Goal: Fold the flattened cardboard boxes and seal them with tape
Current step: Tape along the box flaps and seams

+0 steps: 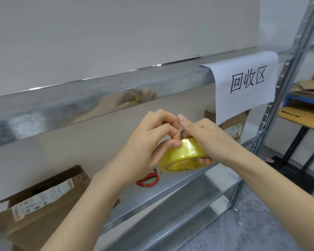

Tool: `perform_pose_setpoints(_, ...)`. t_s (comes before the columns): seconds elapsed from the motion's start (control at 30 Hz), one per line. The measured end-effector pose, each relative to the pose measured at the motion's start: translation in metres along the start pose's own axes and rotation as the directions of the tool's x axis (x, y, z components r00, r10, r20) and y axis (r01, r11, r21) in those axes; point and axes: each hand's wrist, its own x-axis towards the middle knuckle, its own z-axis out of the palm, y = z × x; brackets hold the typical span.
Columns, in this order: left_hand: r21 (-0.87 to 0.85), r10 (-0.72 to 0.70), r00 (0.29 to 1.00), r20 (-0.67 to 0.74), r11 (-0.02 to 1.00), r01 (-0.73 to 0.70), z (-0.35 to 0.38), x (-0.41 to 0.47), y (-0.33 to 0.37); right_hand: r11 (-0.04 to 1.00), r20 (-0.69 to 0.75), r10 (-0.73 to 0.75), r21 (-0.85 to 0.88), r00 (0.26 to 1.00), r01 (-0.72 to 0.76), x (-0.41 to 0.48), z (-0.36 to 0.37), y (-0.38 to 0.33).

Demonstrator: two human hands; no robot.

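Above the metal shelf [170, 187], right hand [212, 140] grips the yellow tape roll [185, 156], fingers curled through its core, left hand [149, 142] thumb and curled fingers picking at its outer wrap; risk: free end tears or re-sticks if lifted aslant, delaying sealing.

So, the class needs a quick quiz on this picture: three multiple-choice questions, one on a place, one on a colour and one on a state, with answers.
1. Where are the scissors? A on the floor; B on the shelf; C in a drawer.
2. What colour is the tape? A yellow; B blue; C black.
3. How is the tape now? A lying loose; B hanging from a hook; C gripped by the right hand.
Answers: 1 B, they lie on the metal shelf, partly hidden by the left hand. 2 A, the roll is clear yellow. 3 C, right fingers curl through its core while the left thumb presses its face.
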Motion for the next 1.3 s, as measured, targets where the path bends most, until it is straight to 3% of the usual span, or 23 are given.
perform_pose_setpoints(0.3, -0.156, -0.043, 0.98, 0.193, 0.985, 0.074, -0.003, 0.0, -0.001, 0.996, 0.04, 0.083, 0.021, 0.996, -0.084, 0.001, 0.0, 0.007)
perform_pose_setpoints(0.47, -0.297, -0.094, 0.967, 0.235, 0.941, 0.163, -0.003, -0.002, 0.003, 0.993, 0.002, 0.103, 0.058, 0.995, -0.103, 0.002, -0.001, 0.005)
perform_pose_setpoints(0.77, -0.365, -0.168, 0.984, 0.057, 0.914, 0.177, -0.006, -0.004, 0.01, 0.999, -0.035, 0.041, -0.001, 0.999, -0.041, -0.006, -0.003, -0.002)
perform_pose_setpoints(1.0, -0.52, -0.351, 0.931, 0.098, 0.779, 0.349, -0.007, -0.009, 0.011, 0.999, -0.015, 0.046, -0.026, 0.999, -0.046, -0.012, -0.002, -0.004)
perform_pose_setpoints(1.1, -0.423, -0.305, 0.951, 0.052, 0.856, 0.298, -0.006, -0.009, 0.013, 0.999, -0.052, 0.028, -0.019, 0.998, -0.029, -0.013, 0.0, -0.004)
perform_pose_setpoints(1.2, -0.218, -0.137, 0.99, -0.029, 0.968, 0.127, -0.004, -0.008, 0.014, 0.999, -0.09, 0.036, 0.035, 0.995, -0.033, -0.013, 0.001, -0.003)
perform_pose_setpoints(1.3, -0.137, -0.071, 0.997, 0.006, 0.988, 0.071, -0.001, -0.007, 0.011, 0.995, -0.093, 0.067, 0.085, 0.993, -0.059, -0.013, 0.004, -0.001)
